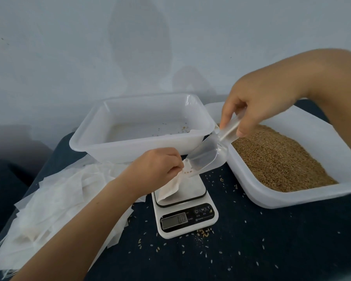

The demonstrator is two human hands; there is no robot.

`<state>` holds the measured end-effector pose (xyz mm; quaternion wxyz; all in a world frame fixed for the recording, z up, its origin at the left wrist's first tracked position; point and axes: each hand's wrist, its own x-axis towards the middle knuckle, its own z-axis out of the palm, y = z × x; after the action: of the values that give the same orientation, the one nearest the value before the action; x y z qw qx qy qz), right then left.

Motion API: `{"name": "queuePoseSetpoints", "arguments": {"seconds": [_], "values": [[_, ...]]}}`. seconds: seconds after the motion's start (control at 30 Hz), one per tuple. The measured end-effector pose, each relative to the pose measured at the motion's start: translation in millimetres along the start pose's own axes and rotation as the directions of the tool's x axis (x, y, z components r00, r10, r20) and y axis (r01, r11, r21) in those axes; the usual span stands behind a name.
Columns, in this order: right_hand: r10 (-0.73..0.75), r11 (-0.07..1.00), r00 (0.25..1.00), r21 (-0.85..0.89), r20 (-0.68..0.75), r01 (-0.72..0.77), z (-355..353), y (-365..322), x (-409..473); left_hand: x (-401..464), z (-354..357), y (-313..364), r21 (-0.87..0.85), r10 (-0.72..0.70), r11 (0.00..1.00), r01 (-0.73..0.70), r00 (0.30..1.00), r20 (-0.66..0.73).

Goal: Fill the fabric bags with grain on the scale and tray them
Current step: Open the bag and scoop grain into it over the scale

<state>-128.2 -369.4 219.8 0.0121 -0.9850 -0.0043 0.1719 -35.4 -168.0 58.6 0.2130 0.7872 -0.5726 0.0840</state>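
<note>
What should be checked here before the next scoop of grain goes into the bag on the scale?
1. Bag mouth held open: ok. The left hand pinches the top edge of the fabric bag.
2. Scoop aimed into the bag: ok. The clear scoop, held by the right hand, has its lip at the bag's mouth.
3. Scoop emptied: ok. Only a few grains show at its lip.
4. Bag resting fully on the scale: cannot tell. Its lower end lies on the platform, but the hand lifts the top.
5. Scale reading: cannot tell. The digits are blurred.
6. Grain supply: ok. The grain bin holds plenty.
</note>
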Motion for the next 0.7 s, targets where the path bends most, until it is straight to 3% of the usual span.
{"name": "queuePoseSetpoints", "arguments": {"seconds": [0.4,0.53,0.7], "values": [[-0.026,0.987,0.996,-0.162,-0.081,0.013,1,-20,-2,0,0,-2,-0.006,-0.039,0.999,0.039,0.998,-0.051],[-0.008,0.999,0.996,-0.038,-0.087,0.005,9,0,-12,-3,-4,-6,-0.015,-0.069,0.998,0.068,0.994,-0.080],[0.119,0.943,0.962,0.330,-0.245,-0.033,29,41,-37,-5,-7,-12,-0.023,-0.130,0.992,0.128,0.986,-0.108]]}}
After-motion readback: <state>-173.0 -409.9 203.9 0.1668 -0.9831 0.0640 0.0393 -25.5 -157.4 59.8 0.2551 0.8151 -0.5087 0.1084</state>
